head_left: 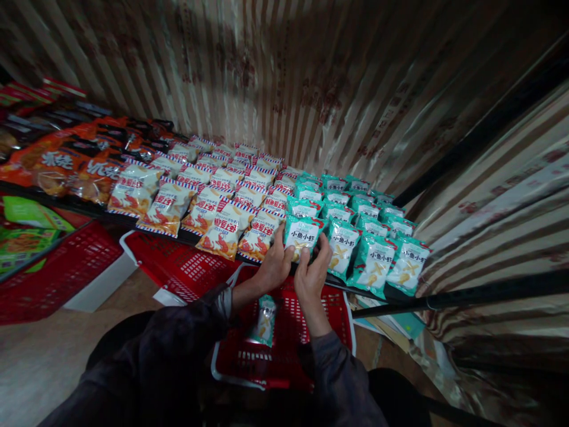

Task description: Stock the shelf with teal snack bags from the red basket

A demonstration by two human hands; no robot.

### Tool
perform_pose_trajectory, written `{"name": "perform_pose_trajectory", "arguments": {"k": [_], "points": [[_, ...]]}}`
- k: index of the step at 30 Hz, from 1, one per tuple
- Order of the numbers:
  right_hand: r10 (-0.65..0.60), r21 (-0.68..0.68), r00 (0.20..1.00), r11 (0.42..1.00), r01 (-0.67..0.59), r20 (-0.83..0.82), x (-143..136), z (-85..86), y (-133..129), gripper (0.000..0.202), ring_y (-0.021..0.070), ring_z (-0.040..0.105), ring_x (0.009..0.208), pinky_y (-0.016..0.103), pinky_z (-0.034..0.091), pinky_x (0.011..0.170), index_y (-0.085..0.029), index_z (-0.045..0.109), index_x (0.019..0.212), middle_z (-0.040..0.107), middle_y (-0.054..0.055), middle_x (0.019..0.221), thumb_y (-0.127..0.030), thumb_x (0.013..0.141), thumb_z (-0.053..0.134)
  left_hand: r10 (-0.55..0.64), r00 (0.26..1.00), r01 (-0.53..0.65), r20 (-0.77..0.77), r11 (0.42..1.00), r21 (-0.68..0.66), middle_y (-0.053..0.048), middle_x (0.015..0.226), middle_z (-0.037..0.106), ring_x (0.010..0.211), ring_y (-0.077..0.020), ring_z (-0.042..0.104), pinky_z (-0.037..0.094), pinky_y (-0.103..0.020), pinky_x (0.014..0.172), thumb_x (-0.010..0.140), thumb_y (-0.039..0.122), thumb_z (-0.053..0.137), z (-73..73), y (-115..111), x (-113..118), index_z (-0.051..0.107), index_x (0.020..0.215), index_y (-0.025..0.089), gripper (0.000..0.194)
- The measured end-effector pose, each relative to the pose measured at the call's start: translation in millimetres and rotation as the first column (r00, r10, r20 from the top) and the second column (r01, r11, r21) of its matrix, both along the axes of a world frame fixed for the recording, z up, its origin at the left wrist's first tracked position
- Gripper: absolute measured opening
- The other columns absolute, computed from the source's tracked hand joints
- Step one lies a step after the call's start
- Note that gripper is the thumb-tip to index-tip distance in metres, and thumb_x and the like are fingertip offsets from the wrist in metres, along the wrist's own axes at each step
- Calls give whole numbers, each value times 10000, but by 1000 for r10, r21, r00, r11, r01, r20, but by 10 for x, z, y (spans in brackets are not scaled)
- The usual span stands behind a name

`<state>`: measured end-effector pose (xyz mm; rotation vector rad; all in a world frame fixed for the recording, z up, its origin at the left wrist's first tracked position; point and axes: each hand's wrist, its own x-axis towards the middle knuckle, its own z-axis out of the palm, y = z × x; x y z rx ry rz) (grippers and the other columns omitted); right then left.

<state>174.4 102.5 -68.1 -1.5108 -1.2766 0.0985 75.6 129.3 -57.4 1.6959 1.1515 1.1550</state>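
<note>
Both hands, left (pixel 276 264) and right (pixel 312 273), grip the sides of a teal-and-white snack packet (pixel 303 236) at the front edge of the shelf (pixel 189 237). Pushing it back could shove the tightly packed teal packets (pixel 341 244) behind and beside it; a loose grip could drop it into the red basket (pixel 284 362) below. The patterned curtain (pixel 275 77) limits room behind; the near side looks freer above the basket.

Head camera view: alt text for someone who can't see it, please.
Left hand and right hand hold a teal-and-white snack packet at the front of a shelf of packets. Below, a red basket contains one similar packet.
</note>
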Motion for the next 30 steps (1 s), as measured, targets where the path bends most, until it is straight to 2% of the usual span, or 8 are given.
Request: {"name": "perform_pose_trajectory", "arguments": {"k": [3, 7, 14, 18, 24, 30], "points": [[34, 26, 997, 999, -36, 68, -10, -36, -40, 495, 263, 355, 1394, 524, 322, 1120, -167, 389, 1402, 424, 201, 1449, -420, 978, 348, 0, 1000, 0, -10, 999, 40, -199, 1538, 353, 1405, -266, 382, 321, -457, 1159, 943, 300, 354, -39, 3, 20, 186, 1518, 89, 635], [21, 27, 992, 999, -24, 123, 12, -107, -27, 489, 265, 260, 1456, 567, 263, 1148, -173, 385, 1414, 338, 201, 1522, -402, 986, 330, -9, 999, 13, -39, 996, 85, -194, 1567, 309, 1466, -268, 276, 256, -462, 1195, 945, 300, 340, -82, -1, 36, 180, 1526, 85, 640], [38, 3, 990, 999, -39, 136, 13, -180, -25, 529, 270, 232, 1478, 581, 251, 1161, -160, 323, 1468, 277, 209, 1565, -392, 993, 315, -22, 998, 28, -66, 995, 98, -181, 1592, 264, 1489, -265, 218, 222, -470, 1212, 923, 285, 376, -139, -17, 39, 162, 1534, 80, 678], [53, -17, 990, 999, -51, 128, 27, -216, -28, 535, 262, 235, 1480, 563, 283, 1157, -164, 288, 1486, 302, 203, 1556, -385, 1000, 319, -45, 999, 46, -25, 996, 82, -162, 1588, 287, 1479, -265, 249, 223, -458, 1216, 873, 234, 444, -96, -3, 9, 175, 1539, 100, 731], [65, 21, 986, 997, -69, 156, 58, -253, -13, 544, 250, 347, 1428, 531, 338, 1141, -165, 238, 1502, 394, 197, 1500, -366, 1004, 328, -86, 996, 87, 33, 996, -27, -144, 1560, 354, 1430, -293, 350, 271, -466, 1198, 792, 196, 535, -45, 68, -18, 182, 1546, 126, 836], [53, 38, 986, 998, -59, 160, 44, -262, -4, 552, 254, 351, 1424, 524, 336, 1144, -162, 232, 1507, 384, 197, 1505, -365, 1004, 332, -66, 998, 66, -15, 998, 19, -165, 1506, 433, 1333, -295, 482, 379, -477, 1131, 812, 180, 501, -29, 72, -4, 162, 1546, 112, 812]]}}
